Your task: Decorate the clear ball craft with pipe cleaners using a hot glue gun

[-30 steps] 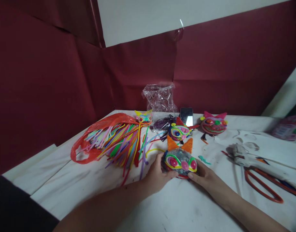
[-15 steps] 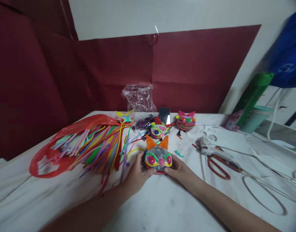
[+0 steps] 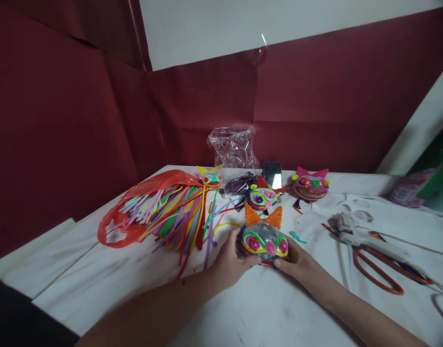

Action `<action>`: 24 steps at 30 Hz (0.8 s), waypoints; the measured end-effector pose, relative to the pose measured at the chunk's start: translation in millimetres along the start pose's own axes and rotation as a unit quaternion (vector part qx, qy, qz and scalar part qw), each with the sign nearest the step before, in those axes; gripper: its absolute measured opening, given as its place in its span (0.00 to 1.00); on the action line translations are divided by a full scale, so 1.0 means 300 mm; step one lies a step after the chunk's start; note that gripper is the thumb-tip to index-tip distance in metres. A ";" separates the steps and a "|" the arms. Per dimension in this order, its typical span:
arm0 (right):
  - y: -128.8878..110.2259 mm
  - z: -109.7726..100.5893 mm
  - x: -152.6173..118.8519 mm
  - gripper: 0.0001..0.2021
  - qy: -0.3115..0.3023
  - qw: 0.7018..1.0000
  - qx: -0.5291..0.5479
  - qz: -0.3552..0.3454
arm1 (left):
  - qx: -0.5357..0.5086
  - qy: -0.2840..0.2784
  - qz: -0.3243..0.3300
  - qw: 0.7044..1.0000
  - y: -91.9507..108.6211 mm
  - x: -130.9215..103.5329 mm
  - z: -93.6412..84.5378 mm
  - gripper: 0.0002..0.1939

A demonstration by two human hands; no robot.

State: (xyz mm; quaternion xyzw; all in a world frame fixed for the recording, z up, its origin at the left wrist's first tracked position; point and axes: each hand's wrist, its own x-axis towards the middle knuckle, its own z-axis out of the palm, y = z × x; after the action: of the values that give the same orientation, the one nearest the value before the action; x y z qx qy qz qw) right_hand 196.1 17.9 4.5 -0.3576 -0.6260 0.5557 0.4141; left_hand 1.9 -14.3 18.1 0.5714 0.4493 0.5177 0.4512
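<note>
Between my two hands is a round animal-head craft (image 3: 263,231) with orange pipe-cleaner ears, pink eyes ringed in white, green and yellow, and a pink nose. My left hand (image 3: 233,258) wraps its left side, thumb at the lower front. My right hand (image 3: 296,260) grips the other side, thumb also at the front. Just behind it sits a similar head with a red ear and a blue eye (image 3: 261,198). A pink-eared head (image 3: 311,184) rests farther right, and a yellow-eared one (image 3: 211,178) lies at the back left.
Many coloured pipe cleaners (image 3: 178,212) spill from a red plastic bag (image 3: 134,193) on the left. At right lie a white glue gun (image 3: 351,233) and orange-handled scissors (image 3: 378,274). A phone (image 3: 272,174) and a clear plastic wrapper (image 3: 233,147) stand at the back. A teal scrap (image 3: 297,237) lies nearby.
The camera view has turned left, so everything appears shifted to the right. Both hands still hold the orange-eared head, with little visible change in their grip.
</note>
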 end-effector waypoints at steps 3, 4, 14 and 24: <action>0.004 0.003 0.001 0.37 0.010 1.000 -0.012 0.003 | 0.006 -0.001 0.002 1.000 0.008 -0.003 0.002 0.32; 0.008 0.003 0.002 0.37 0.013 1.000 -0.013 0.003 | 0.004 -0.001 0.003 1.000 0.010 -0.003 0.002 0.32; 0.044 0.001 0.011 0.36 0.009 1.000 0.006 -0.009 | 0.004 -0.013 0.000 1.000 -0.025 0.005 -0.012 0.33; -0.022 0.016 0.003 0.36 0.002 0.998 0.049 -0.026 | 0.096 0.117 0.028 0.988 -0.041 0.048 -0.051 0.25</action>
State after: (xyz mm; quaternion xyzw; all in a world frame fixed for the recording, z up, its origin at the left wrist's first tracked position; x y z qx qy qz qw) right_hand 191.4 15.9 11.0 -0.3210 -0.6065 0.5741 0.4468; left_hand -12.9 3.0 9.5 0.5598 0.5305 0.5482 0.3236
